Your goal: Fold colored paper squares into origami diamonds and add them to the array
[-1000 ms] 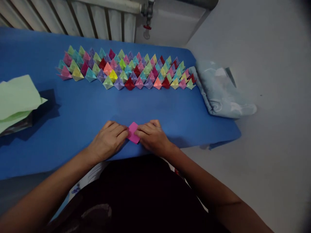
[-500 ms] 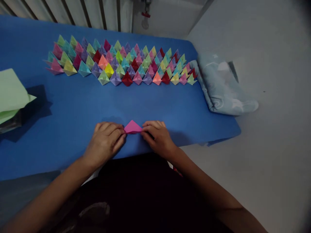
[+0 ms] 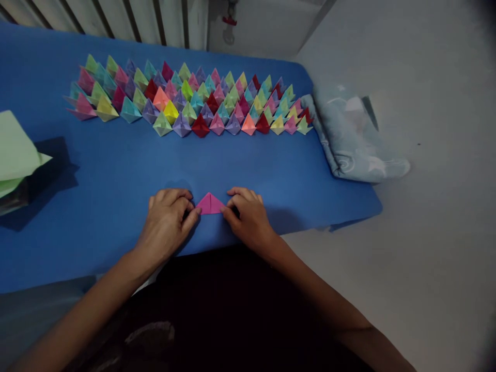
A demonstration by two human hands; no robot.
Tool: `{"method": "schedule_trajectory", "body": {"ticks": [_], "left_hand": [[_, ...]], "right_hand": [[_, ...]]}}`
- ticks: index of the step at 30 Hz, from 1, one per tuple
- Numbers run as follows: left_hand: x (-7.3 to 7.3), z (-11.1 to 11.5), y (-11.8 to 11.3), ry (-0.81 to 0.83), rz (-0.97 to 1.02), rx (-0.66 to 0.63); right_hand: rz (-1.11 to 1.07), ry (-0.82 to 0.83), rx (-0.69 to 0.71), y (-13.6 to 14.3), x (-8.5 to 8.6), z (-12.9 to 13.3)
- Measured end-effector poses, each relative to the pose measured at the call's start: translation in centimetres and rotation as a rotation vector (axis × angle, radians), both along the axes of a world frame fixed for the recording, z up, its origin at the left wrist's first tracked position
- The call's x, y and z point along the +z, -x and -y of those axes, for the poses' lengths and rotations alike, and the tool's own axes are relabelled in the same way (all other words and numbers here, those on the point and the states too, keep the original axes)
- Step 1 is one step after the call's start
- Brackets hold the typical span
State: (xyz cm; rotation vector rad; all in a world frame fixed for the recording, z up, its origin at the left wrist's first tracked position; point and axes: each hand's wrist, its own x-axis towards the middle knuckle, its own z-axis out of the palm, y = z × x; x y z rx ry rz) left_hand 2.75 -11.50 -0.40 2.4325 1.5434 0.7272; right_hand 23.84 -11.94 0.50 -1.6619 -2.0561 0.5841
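A small piece of pink folded paper point(image 3: 210, 204), triangular with a crease down its middle, is between my hands near the table's front edge. My left hand point(image 3: 167, 214) pinches its left corner, the thumb on top. At the right corner, my right hand point(image 3: 248, 213) grips the paper between thumb and curled fingers. Farther back stand several rows of small folded paper boats point(image 3: 211, 106) in pink, green, blue, purple, red and yellow.
The blue table point(image 3: 186, 165) runs along a ribbed radiator point(image 3: 135, 20). A folded grey-blue cloth point(image 3: 349, 137) lies at its right end by the wall. Light green paper sheets point(image 3: 17, 147) sit on a dark object at the left edge.
The pink paper has gone from slightly opened along its lower edge to a flat triangle showing its middle crease. My thumbs have moved up onto its corners.
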Motion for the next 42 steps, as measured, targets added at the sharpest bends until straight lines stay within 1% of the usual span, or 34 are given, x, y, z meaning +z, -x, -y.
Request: {"method": "schedule_trajectory", "body": {"ticks": [7, 11, 14, 16, 17, 20, 22, 24, 28, 29, 30, 31, 33, 35, 36, 42], "left_hand": [[0.1, -0.3, -0.1, 0.01, -0.062, 0.011], [0.1, -0.1, -0.2, 0.012, -0.069, 0.05], [0.0, 0.0, -0.2, -0.016, -0.07, 0.044], [-0.1, 0.0, -0.1, -0.08, -0.069, -0.008], [-0.2, -0.1, -0.1, -0.122, -0.075, -0.055], [-0.2, -0.3, 0.1, -0.248, -0.126, -0.269], [0.0, -0.5, 0.3, -0.296, -0.17, -0.39], [0.3, -0.6, 0.5, -0.324, -0.204, -0.441], [0.8, -0.5, 0.9, -0.373, -0.259, -0.461], [0.8, -0.4, 1.0, -0.383, -0.267, -0.464], [0.8, -0.4, 1.0, -0.387, -0.274, -0.467], [0.8, -0.3, 1.1, -0.384, -0.28, -0.464], [0.6, -0.1, 1.1, -0.368, -0.287, -0.452], [0.5, 0.0, 1.1, -0.346, -0.293, -0.436], [0.4, 0.0, 1.2, -0.337, -0.298, -0.434], [0.1, 0.3, 1.8, -0.298, -0.275, -0.467]], "right_hand": [[0.025, 0.024, -0.006, 0.1, 0.2, -0.3], [0.051, 0.048, -0.004, 0.2, 0.6, -0.5], [0.068, 0.06, -0.006, 0.3, 0.9, -0.5], [0.074, 0.061, 0.0, 0.3, 0.9, -0.6], [0.076, 0.06, 0.004, 0.3, 0.9, -0.6], [0.084, 0.05, 0.01, 0.3, 0.8, -0.6], [0.092, 0.037, 0.007, 0.2, 0.6, -0.5], [0.102, 0.017, 0.001, 0.0, 0.4, -0.4], [0.13, -0.02, -0.026, -0.5, 0.3, 0.2], [0.138, -0.043, -0.012, -0.6, 0.3, 0.4], [0.146, -0.076, 0.031, -0.7, 0.3, 0.6], [0.155, -0.112, 0.105, -0.8, 0.4, 0.9], [0.177, -0.175, 0.298, -0.8, 0.4, 1.3], [0.208, -0.204, 0.428, -0.8, 0.3, 1.7], [0.225, -0.211, 0.45, -0.8, 0.2, 1.8], [0.302, -0.238, 0.449, -0.9, -0.4, 2.0]]}}
